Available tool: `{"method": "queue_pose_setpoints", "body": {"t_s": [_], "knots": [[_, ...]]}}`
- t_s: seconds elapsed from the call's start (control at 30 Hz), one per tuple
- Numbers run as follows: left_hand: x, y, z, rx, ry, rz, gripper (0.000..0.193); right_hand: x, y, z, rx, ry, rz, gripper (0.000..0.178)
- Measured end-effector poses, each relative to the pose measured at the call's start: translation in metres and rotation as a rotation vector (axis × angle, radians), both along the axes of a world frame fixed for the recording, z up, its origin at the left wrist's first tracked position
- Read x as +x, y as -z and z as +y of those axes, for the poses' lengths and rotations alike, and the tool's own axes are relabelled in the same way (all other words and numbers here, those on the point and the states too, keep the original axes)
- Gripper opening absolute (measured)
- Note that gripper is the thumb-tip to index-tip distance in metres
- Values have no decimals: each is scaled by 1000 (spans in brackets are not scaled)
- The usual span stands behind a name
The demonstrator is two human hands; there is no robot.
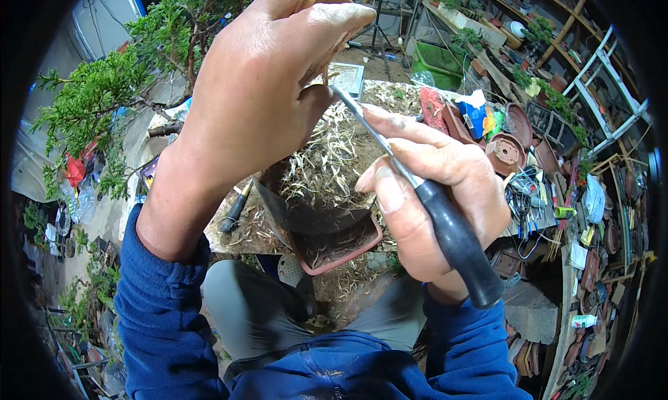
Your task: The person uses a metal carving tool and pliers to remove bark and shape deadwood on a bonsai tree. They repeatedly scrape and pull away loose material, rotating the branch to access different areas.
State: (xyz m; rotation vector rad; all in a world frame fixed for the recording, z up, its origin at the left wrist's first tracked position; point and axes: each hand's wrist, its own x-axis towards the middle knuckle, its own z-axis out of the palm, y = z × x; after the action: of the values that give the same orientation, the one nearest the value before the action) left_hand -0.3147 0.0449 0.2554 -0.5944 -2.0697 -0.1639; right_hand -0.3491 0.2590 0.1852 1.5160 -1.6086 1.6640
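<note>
My right hand [445, 184] grips a carving tool [463, 243] with a black handle and a narrow metal shaft. The tool's tip reaches up to the fingers of my left hand [243, 94]. That left hand is raised, its fingers curled in; a bit of tan material shows at its top, but what it holds is mostly hidden. Below both hands, pale curled wood shavings [327, 160] cover soil-like litter beside a dark curved container wall [316, 219]. A green conifer tree [104, 87] spreads its branches left of my left hand.
A second black-handled tool [236, 209] lies on the littered table. At the near edge sits a reddish rectangular pot [344, 266]. Clay pots [506, 153], a red cloth [431, 106] and tangled wires crowd the right; beyond are a green bin [435, 65] and a metal ladder [609, 87].
</note>
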Motion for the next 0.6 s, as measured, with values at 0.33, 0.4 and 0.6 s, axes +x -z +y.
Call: {"method": "queue_pose_setpoints", "body": {"t_s": [0.33,0.4,0.6], "knots": [[6,-10,2,-87,67,-89,108,4,18,-2,-10,21,39,24],[9,-13,0,-85,25,-202,113,4,19,-5,-46,10,22,24],[-2,-19,-20,-102,173,-278,118,3,26,5,-25,49,87,20]]}}
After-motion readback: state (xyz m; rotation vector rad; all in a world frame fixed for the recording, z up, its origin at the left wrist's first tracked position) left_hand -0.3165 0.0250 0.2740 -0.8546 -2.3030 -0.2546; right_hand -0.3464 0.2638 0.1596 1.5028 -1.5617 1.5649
